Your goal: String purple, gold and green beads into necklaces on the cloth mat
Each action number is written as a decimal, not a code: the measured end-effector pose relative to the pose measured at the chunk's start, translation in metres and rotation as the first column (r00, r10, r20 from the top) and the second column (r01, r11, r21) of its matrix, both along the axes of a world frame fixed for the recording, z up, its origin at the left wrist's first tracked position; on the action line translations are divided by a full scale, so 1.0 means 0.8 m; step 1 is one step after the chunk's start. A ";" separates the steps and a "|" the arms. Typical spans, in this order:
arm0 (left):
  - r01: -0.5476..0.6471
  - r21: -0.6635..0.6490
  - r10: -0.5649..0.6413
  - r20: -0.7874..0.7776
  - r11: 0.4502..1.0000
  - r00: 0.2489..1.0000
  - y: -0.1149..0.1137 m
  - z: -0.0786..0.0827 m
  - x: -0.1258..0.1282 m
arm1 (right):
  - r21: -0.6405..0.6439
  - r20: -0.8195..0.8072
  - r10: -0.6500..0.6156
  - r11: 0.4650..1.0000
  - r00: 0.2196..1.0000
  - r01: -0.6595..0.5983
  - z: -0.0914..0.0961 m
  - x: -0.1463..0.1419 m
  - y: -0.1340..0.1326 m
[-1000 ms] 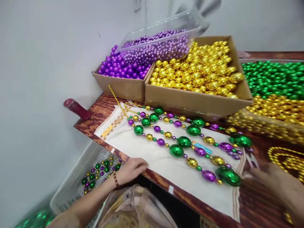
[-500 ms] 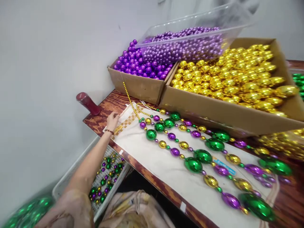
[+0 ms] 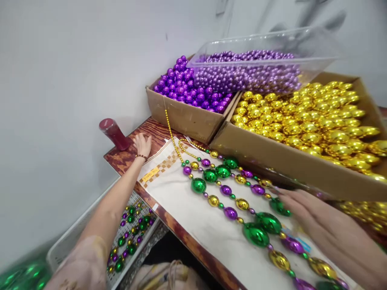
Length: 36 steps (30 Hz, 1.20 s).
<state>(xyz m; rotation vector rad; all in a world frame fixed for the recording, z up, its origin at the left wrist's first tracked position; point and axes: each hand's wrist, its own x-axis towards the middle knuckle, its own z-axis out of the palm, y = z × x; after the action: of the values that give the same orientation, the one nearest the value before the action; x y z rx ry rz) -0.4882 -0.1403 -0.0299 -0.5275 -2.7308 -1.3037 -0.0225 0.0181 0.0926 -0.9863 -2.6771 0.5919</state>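
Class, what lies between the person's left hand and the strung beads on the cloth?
In the head view, a strip of wooden table, then the cloth's checkered end, lie between the left hand and the strung beads.

The blurred right hand partly hides the bead strands, cropped at bottom.

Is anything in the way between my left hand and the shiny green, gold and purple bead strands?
Nothing visible does. Between your left hand and the shiny green, gold and purple bead strands lie only reddish-brown tabletop and the checkered end of the white cloth. The dark red cylindrical container is on the hand's other side.
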 end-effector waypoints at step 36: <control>0.425 0.265 -0.472 0.146 0.865 0.870 -0.188 -0.026 0.136 | -0.252 0.001 0.351 0.906 0.936 -0.339 -0.056 -0.199 -0.025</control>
<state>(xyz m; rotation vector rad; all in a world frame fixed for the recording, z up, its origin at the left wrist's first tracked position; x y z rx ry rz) -0.3791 -0.2905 -0.0511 -1.1197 -2.6534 -1.8419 -0.1816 -0.0023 0.0476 -0.5792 -2.8929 1.0070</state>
